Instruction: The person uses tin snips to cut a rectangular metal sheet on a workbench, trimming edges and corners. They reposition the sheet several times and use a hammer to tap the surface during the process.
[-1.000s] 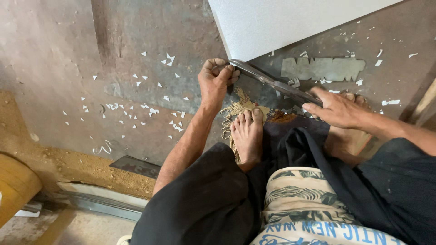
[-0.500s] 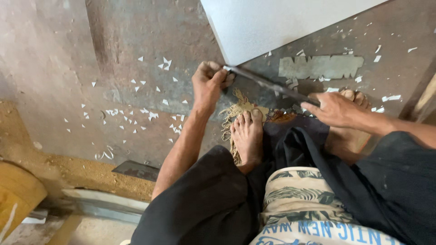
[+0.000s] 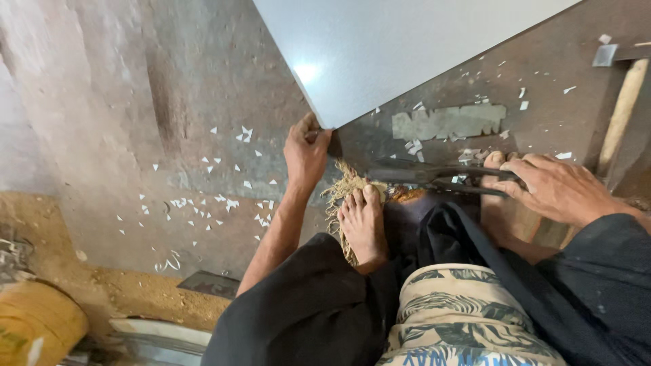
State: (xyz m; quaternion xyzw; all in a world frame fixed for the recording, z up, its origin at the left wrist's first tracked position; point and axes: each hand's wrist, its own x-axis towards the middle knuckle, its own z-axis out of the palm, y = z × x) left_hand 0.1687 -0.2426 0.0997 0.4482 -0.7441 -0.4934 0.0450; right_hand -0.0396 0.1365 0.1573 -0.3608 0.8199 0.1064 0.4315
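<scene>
Left hand (image 3: pixel 306 150): grip closed, fingers curled over the lower corner of the sheet (image 3: pixel 400 51), thumb side toward the shears. Right hand (image 3: pixel 553 186): grip wrapped around the handles of the shears (image 3: pixel 434 176), fingers folded over the upper handle; how far the handles are squeezed together cannot be told.

Sheet: flat, smooth, pale grey-white, thin, straight edges, one bright glare spot near its lower corner. It slants in from the top of the frame; its corner sits at the left hand, just above the shears' blades.

Shears: dark metal, long, lying roughly level from the right hand toward the sheet's corner. Blade tips sit in shadow, so whether they bite the sheet cannot be told.

Foot (image 3: pixel 363 227): bare, toes pointing up the frame, resting on a frayed, straw-coloured fibrous mat (image 3: pixel 342 193), just below the shears.

Person seated low; black cloth over the knees, patterned beige fabric between them.

Floor (image 3: pixel 122 122): rough grey-brown concrete, stained and patchy, strewn with small white angular offcuts (image 3: pixel 224 203), mostly triangular slivers. A larger pale irregular scrap (image 3: pixel 447 122) lies beyond the shears. Sandy, crumbled edge at lower left. A wooden handle (image 3: pixel 620 112) lies at the right edge, well apart from the sheet.
</scene>
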